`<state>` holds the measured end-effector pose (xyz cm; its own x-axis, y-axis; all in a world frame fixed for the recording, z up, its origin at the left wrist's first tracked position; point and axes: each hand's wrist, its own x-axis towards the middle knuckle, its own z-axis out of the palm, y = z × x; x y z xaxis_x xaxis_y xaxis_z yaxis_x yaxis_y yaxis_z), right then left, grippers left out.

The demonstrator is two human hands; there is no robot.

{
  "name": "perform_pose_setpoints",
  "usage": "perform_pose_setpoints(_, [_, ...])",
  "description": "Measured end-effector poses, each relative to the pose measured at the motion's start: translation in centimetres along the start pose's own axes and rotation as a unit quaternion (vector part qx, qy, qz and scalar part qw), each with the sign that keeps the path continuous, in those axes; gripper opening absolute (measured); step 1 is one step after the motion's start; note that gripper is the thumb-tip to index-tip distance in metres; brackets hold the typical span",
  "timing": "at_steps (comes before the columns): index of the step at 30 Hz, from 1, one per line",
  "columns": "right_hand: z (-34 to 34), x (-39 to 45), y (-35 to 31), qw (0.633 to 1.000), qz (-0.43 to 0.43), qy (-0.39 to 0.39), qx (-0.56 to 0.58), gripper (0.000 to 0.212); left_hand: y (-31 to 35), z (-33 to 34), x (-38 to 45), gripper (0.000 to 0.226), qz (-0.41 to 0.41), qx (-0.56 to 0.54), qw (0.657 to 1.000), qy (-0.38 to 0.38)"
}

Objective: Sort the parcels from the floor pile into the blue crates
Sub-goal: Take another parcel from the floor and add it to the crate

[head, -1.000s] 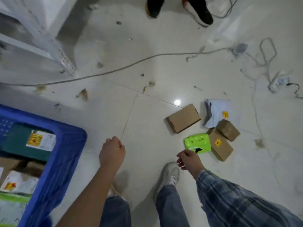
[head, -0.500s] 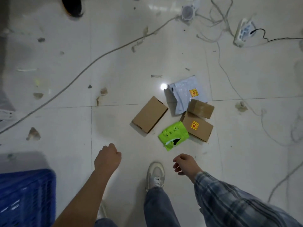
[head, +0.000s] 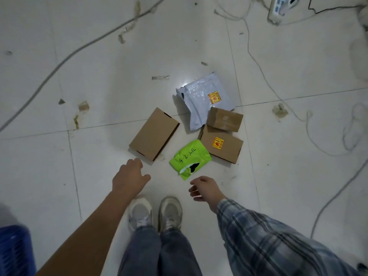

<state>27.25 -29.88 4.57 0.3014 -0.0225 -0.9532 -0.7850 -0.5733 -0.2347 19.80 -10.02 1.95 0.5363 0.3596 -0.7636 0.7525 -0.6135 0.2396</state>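
Several parcels lie in a small pile on the white tiled floor in front of my feet. A long brown box (head: 154, 133) is on the left. A torn green bag (head: 190, 158) marked 4-2-1012 lies beside a brown box with a yellow label (head: 222, 144). A smaller brown box (head: 225, 119) rests against a white plastic mailer (head: 201, 96). My left hand (head: 129, 177) hovers just short of the long box's near corner, fingers relaxed, holding nothing. My right hand (head: 205, 189) hangs below the green bag with loosely curled fingers, empty. A corner of the blue crate (head: 15, 251) shows at bottom left.
Thin cables (head: 258, 62) trail across the floor to the right of the pile, and a thicker cable (head: 65, 58) runs diagonally at upper left. A white power strip (head: 280, 8) lies at the top right. My two shoes (head: 155, 213) stand just behind the hands.
The view has swung away from the blue crate toward the pile, which now lies closer. Both hands have moved forward toward the parcels; the left hand's fingers have loosened from a fist.
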Motion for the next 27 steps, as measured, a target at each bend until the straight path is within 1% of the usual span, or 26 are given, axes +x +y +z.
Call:
perform_pose_setpoints(4, [1.5,2.6,0.3,0.999,-0.007,-0.043,0.007,0.009,-0.8,2.3,2.5,0.062,-0.043,-0.061,0.997,-0.031])
perform_pose_setpoints(7, [2.5,6.3,-0.4,0.999,-0.007,-0.038,0.024,0.013,-0.8,3.6,5.4,0.075,-0.03,-0.075,0.996,-0.037])
perform_pose_setpoints(8, [3.0,7.7,-0.7,0.999,0.0,-0.036,0.037,0.015,-0.7,4.0,6.6,0.081,-0.022,-0.112,0.993,-0.038])
perform_pose_setpoints(9, [3.5,9.2,-1.1,0.997,0.011,-0.037,0.06,0.017,-0.5,4.1,7.8,0.09,-0.026,-0.176,0.983,-0.045])
perform_pose_setpoints(10, [4.1,10.7,-1.6,0.994,0.026,-0.044,0.093,0.019,-0.5,4.2,9.2,0.098,-0.038,-0.253,0.965,-0.05])
perform_pose_setpoints(11, [4.8,12.1,-1.9,0.989,0.043,-0.055,0.127,0.02,-0.8,4.5,10.6,0.104,-0.044,-0.297,0.953,-0.044])
perform_pose_setpoints(12, [5.4,13.5,-1.9,0.984,0.055,-0.065,0.154,0.022,-1.0,4.8,11.8,0.108,-0.035,-0.291,0.956,-0.032])
perform_pose_setpoints(14, [6.7,16.3,-2.2,0.981,0.06,-0.074,0.168,0.024,-1.7,5.6,13.9,0.112,-0.009,-0.164,0.986,0.009])
perform_pose_setpoints(15, [7.3,17.6,-2.3,0.982,0.055,-0.076,0.161,0.024,-2.2,5.9,14.8,0.114,-0.006,-0.109,0.994,0.032])
perform_pose_setpoints(16, [8.0,18.7,-2.3,0.983,0.05,-0.079,0.158,0.022,-2.6,6.2,15.7,0.117,-0.008,-0.074,0.996,0.044])
perform_pose_setpoints(18, [9.2,20.3,-2.6,0.983,0.043,-0.087,0.158,0.02,-3.4,7.0,17.2,0.122,-0.013,-0.051,0.997,0.047])
perform_pose_setpoints(21, [10.5,22.1,-3.1,0.985,0.031,-0.093,0.143,0.02,-3.9,8.0,18.7,0.123,-0.014,-0.092,0.995,0.039])
perform_pose_setpoints(23, [11.3,22.4,-3.5,0.988,0.028,-0.08,0.129,0.016,-4.0,8.5,19.2,0.117,-0.014,-0.142,0.988,0.06])
perform_pose_setpoints(25, [12.1,22.2,-3.6,0.992,0.005,-0.042,0.119,0.014,-4.1,8.6,19.1,0.111,-0.029,-0.191,0.977,0.09])
perform_pose_setpoints(27, [12.6,21.6,-3.5,0.988,-0.043,0.014,0.151,0.021,-4.5,8.5,18.5,0.11,-0.041,-0.271,0.958,0.084])
